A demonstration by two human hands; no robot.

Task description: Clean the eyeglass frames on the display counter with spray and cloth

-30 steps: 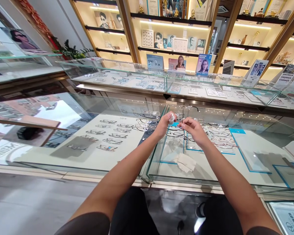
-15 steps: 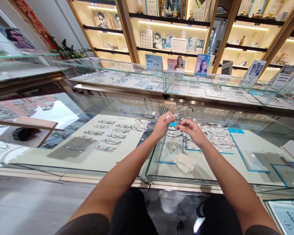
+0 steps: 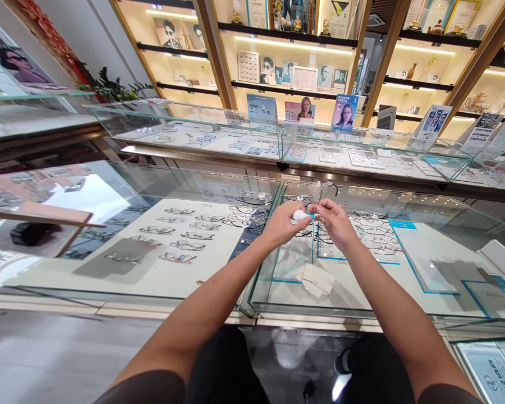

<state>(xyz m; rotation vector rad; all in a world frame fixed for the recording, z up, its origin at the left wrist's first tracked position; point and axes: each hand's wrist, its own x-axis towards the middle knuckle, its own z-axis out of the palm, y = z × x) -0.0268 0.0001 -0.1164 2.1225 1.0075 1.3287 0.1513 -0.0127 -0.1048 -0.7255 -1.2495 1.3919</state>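
Our right hand point(image 3: 335, 223) pinches the glasses point(image 3: 317, 192) over the glass case point(image 3: 362, 306), left hand point(image 3: 283, 224) closed round a small white bottle point(image 3: 298, 215) just beside them; frame prob. light, thin & fragile, so we'd grip rim/hinge, not lens.

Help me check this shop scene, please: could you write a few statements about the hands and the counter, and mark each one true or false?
1. The left hand grips a small white bottle. True.
2. The right hand pinches a pair of glasses above the glass case. True.
3. The cloth is draped over the right hand. False: it lies on or in the glass case, apart from both hands.
4. The plant stands at the far right. False: it is at the far left, behind the counters.
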